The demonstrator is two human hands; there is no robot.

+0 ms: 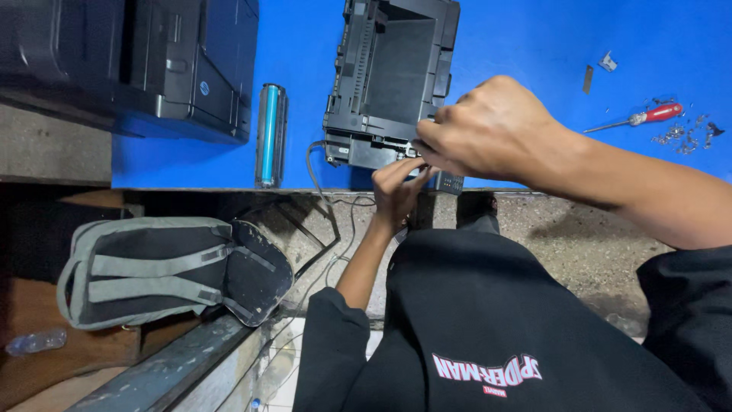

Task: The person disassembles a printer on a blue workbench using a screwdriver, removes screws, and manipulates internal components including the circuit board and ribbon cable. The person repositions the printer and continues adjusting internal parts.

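Clothing: one black garment [496, 328] with a red and white printed emblem, nearest the camera, filling the lower right.
Hands: two. Left hand [398, 191] reaches up from below, fingers bent against the near edge of the black plastic printer chassis [393, 76]. Right hand [492, 130] comes in from the right, knuckles up, fingers curled and pinched at the same near edge; its back hides the fingertips, so what they pinch cannot be told.
Printer chassis: one, opened, covers off, lying on the blue table top [534, 38] at its front edge, centre of view.
Cable: one thin grey wire [320, 191] hanging from the chassis's near left corner over the table edge.
Printers, complete: one large black unit [152, 61], far left on the table, well apart from the chassis.
Cylinders: one blue-and-silver drum roller [270, 136], lying between the large printer and the chassis.
Screwdrivers: one, red-handled [640, 118], far right, beyond the right forearm.
Small hardware: a scatter of loose metal screws [682, 137] just beside the screwdriver; count uncertain.
Bags: one grey and black backpack [171, 267], below the table at left.
Bottles: one clear plastic bottle [34, 341], lying at the lower left.
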